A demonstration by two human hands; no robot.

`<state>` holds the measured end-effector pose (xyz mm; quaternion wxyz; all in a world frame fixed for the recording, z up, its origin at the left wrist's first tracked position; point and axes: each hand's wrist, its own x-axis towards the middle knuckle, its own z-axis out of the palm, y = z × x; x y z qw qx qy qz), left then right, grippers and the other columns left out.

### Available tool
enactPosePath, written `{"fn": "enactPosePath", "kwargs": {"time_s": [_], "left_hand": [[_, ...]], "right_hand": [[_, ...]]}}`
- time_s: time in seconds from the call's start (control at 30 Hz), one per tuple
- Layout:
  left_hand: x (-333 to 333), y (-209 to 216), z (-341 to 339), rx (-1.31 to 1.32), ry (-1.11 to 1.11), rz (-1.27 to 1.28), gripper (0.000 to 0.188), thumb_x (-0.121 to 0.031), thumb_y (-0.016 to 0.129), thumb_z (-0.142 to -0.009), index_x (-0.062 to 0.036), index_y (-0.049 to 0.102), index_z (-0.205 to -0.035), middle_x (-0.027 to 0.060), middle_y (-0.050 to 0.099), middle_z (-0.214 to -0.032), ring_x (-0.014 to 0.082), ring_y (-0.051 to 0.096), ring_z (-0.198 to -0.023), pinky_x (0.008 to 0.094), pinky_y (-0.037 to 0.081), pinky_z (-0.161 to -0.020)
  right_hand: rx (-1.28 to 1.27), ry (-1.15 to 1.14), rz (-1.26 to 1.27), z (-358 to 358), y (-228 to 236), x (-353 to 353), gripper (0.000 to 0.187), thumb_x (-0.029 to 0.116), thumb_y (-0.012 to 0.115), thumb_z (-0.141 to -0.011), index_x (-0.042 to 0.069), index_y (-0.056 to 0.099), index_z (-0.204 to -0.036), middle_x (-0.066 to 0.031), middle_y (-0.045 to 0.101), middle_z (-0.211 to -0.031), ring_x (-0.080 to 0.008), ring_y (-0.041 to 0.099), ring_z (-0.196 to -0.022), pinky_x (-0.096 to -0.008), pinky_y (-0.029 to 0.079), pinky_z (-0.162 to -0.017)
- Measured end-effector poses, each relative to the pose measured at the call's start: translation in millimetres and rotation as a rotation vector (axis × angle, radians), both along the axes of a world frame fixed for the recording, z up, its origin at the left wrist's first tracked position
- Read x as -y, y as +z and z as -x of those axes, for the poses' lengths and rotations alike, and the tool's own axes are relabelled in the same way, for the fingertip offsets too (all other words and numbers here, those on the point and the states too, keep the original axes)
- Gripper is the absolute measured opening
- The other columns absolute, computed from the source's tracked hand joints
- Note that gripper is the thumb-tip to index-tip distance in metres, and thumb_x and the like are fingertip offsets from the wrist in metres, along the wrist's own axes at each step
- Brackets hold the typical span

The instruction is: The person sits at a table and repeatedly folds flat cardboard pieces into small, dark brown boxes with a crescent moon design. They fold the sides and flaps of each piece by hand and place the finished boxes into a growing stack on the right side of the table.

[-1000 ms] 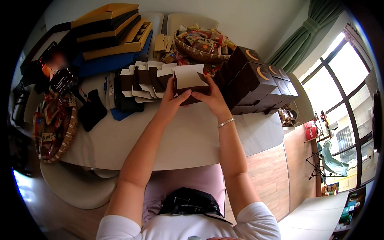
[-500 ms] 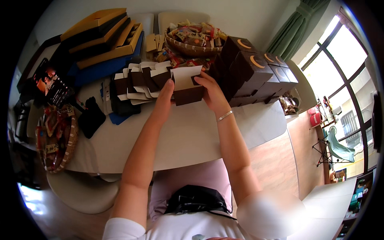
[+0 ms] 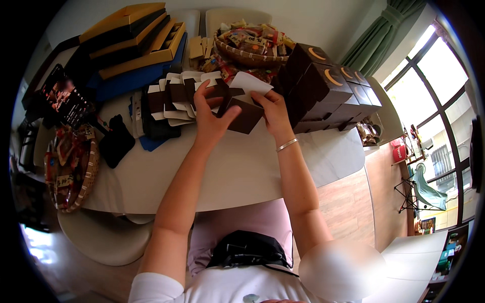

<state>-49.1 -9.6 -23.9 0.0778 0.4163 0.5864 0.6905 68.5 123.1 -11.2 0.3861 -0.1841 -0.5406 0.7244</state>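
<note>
A small dark-brown carton [image 3: 244,115] with a white inside is held over the table, its white lid flap raised and the box tilted. My right hand [image 3: 274,112], with a bracelet on the wrist, pinches its right edge near the flap. At the carton's left side my left hand [image 3: 211,117] has its fingers and thumb spread apart, holding nothing. Behind that hand lies a row of part-folded brown and white cartons [image 3: 174,98]. Closed dark boxes with a crescent mark form a stack [image 3: 328,93] to the right.
Wrapped snacks fill a wicker basket [image 3: 237,59] at the back and another basket [image 3: 94,177] at left. Yellow and black trays [image 3: 136,63] are stacked back left, near a propped screen [image 3: 64,98]. A black pouch [image 3: 117,141] lies on the pale table [image 3: 151,182].
My left hand has let go of the carton, its fingers spreading. The carton has turned and tilted in my right hand, which has shifted its grip to the flap side.
</note>
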Motion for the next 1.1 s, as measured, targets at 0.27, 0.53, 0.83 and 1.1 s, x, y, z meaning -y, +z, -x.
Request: {"fn": "enactPosePath", "kwargs": {"time_s": [0.27,0.53,0.83,1.1], "left_hand": [[5,6,-19,-0.571,0.215,0.245,0.102,-0.027,0.093,-0.055,-0.0153,0.034,-0.137,0.0142,0.037,-0.135,0.0351,0.053,-0.115,0.0425,0.057,-0.083],[3,2,-20,-0.567,0.249,0.161,0.092,-0.025,0.087,-0.059,-0.0161,0.033,-0.134,0.0156,0.037,-0.131,0.0377,0.055,-0.112,0.0438,0.057,-0.078],[6,6,-21,-0.509,0.257,0.279,0.084,-0.027,0.085,-0.061,-0.0117,0.04,-0.131,0.013,0.045,-0.123,0.0352,0.058,-0.11,0.0445,0.057,-0.071],[8,10,-17,-0.43,0.252,0.303,0.075,-0.025,0.084,-0.062,-0.0119,0.047,-0.127,0.0095,0.048,-0.125,0.0343,0.056,-0.113,0.0462,0.056,-0.077]], "right_hand": [[0.104,-0.062,-0.067,0,-1,3,0.018,0.01,0.069,-0.09,-0.003,0.071,-0.103,-0.0048,0.071,-0.09,-0.0088,0.064,-0.076,-0.0234,0.051,-0.066],[0.113,-0.067,-0.095,2,3,8,0.018,0.01,0.069,-0.091,-0.003,0.071,-0.103,-0.0041,0.07,-0.088,-0.008,0.063,-0.074,-0.0234,0.051,-0.063],[0.158,-0.125,-0.205,3,2,9,0.018,0.012,0.069,-0.092,0.002,0.073,-0.105,-0.0004,0.069,-0.083,-0.0049,0.06,-0.071,-0.0209,0.049,-0.06],[0.074,-0.003,-0.623,5,3,17,0.038,0.015,0.067,-0.093,0.003,0.062,-0.128,-0.0052,0.066,-0.113,-0.0111,0.062,-0.095,-0.0211,0.05,-0.072]]}}
